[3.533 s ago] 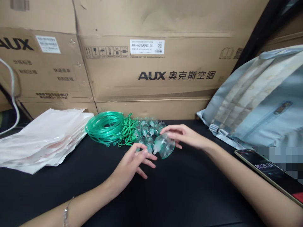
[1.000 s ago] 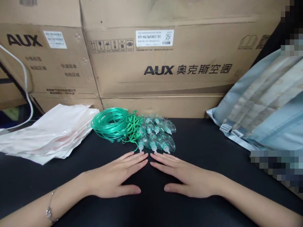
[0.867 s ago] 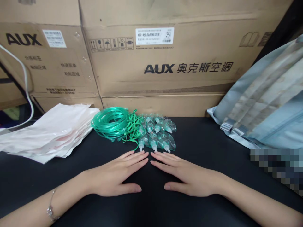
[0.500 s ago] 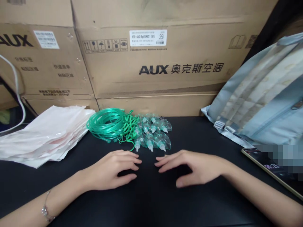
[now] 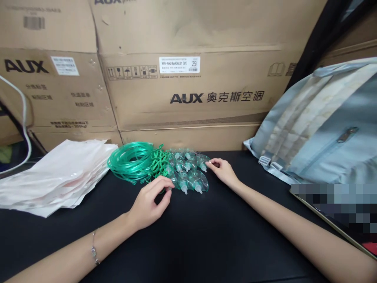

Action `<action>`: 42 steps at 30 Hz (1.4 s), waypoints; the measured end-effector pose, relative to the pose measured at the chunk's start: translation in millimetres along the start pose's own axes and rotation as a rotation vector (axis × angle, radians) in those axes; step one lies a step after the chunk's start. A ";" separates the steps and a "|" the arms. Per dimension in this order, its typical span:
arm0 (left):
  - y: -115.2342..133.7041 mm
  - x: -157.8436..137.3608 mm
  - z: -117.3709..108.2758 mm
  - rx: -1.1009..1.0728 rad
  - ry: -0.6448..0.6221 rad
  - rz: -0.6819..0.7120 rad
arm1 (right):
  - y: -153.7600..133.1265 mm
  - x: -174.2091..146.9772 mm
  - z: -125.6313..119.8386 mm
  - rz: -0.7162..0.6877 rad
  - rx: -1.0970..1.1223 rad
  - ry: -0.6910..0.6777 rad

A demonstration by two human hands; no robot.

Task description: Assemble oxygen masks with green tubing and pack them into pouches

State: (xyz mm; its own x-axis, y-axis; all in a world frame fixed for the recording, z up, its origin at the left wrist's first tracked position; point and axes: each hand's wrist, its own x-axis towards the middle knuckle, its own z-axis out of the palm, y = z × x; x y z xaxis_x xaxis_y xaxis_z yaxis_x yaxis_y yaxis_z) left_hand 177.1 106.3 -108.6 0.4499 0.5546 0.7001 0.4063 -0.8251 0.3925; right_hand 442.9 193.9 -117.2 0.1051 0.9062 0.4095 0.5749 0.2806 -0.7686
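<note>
Several clear green oxygen masks (image 5: 198,181) with pale nozzles lie grouped on the black table. At the group's front left corner, my left hand (image 5: 153,202) has its fingers curled and the thumb close to them, covering the nozzle of the leftmost mask; what lies between the fingertips is hidden. My right hand (image 5: 223,171) pinches thumb and forefinger together at the right edge of a mask (image 5: 202,162) in the row behind. Green elastic straps (image 5: 160,162) and a coil of green tubing (image 5: 131,162) lie left of the masks.
White plastic bags (image 5: 63,169) are piled at the left. Behind stand large cardboard boxes (image 5: 188,118). A light blue backpack (image 5: 318,129) leans at the right, and a phone (image 5: 318,214), partly pixelated, lies before it. A white cable (image 5: 25,122) hangs at far left.
Both hands have moved to the masks and their fingers have drawn together. My right hand reached further forward, to the right-hand mask. The camera view has tilted up slightly.
</note>
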 end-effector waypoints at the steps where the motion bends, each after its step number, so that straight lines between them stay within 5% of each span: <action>1: -0.3 0.8 -0.7 -0.025 0.006 -0.035 | -1.6 -2.1 -3.6 -0.008 0.021 0.029; 6: 4.4 7.1 0.1 -0.273 0.017 -0.299 | -32.8 -25.0 -11.3 -0.123 0.162 0.123; 12: 15.5 11.5 6.4 -0.882 0.035 -0.647 | -83.3 -76.1 6.8 -0.504 0.216 -0.067; 16: 15.2 11.2 6.3 -0.964 -0.023 -0.736 | -87.2 -88.5 12.0 -0.635 0.097 -0.156; 21: 13.8 10.0 4.7 -0.960 -0.015 -0.767 | -82.3 -82.9 6.3 -0.758 -0.072 -0.082; 23: 13.7 9.2 4.6 -0.947 -0.006 -0.772 | -75.4 -71.6 2.4 -0.692 -0.104 -0.021; 27: 12.7 8.7 5.9 -0.938 -0.014 -0.767 | -40.8 -19.6 -3.9 -0.327 -0.237 0.079; 33: 12.1 10.9 6.9 -0.936 -0.013 -0.757 | 15.4 61.2 6.0 -0.111 -0.383 -0.111; 37: 13.9 10.8 5.8 -0.956 -0.033 -0.754 | 22.4 70.4 18.9 -0.080 -0.410 -0.173; 42: 14.8 11.1 5.2 -0.952 -0.041 -0.766 | 13.4 58.1 17.6 -0.064 -0.356 -0.072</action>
State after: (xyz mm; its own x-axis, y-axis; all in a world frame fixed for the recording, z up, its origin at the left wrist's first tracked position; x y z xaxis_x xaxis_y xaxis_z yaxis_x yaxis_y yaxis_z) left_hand 192.3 100.8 -98.2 0.3812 0.9207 0.0835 -0.1593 -0.0235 0.9869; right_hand 442.5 255.9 -112.4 0.0099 0.9141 0.4054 0.8261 0.2210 -0.5183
